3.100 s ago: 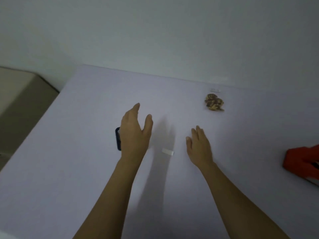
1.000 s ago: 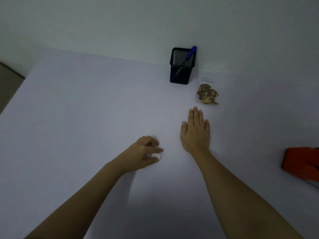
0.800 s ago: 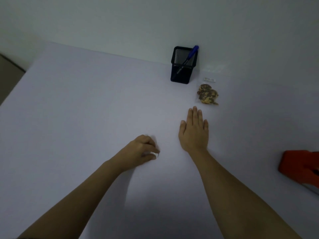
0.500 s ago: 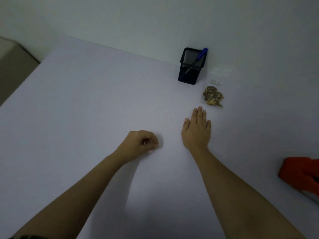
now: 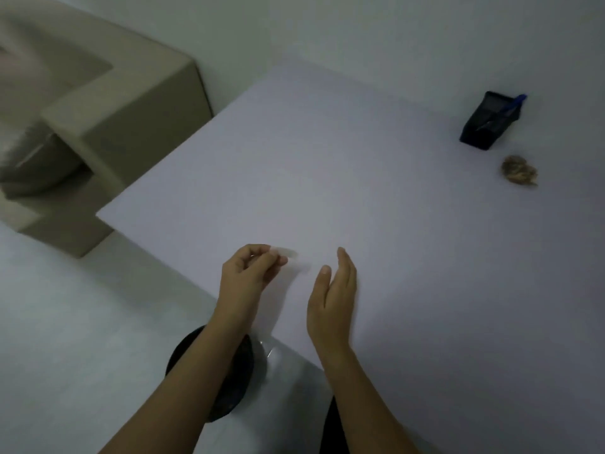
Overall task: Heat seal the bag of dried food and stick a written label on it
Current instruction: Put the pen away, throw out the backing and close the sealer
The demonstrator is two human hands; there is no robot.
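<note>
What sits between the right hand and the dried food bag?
Nothing: in the head view only bare table runs from the right hand to the dried food bag. The pen holder stands beyond the bag, off that line.

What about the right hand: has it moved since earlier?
Yes. The right hand has drawn back from the bag of dried food, toward the near edge of the table.

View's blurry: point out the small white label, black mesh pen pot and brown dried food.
small white label [image 5: 289, 253], head view, free end.
black mesh pen pot [image 5: 481, 129], head view, side wall.
brown dried food [image 5: 519, 170], head view, middle.
</note>
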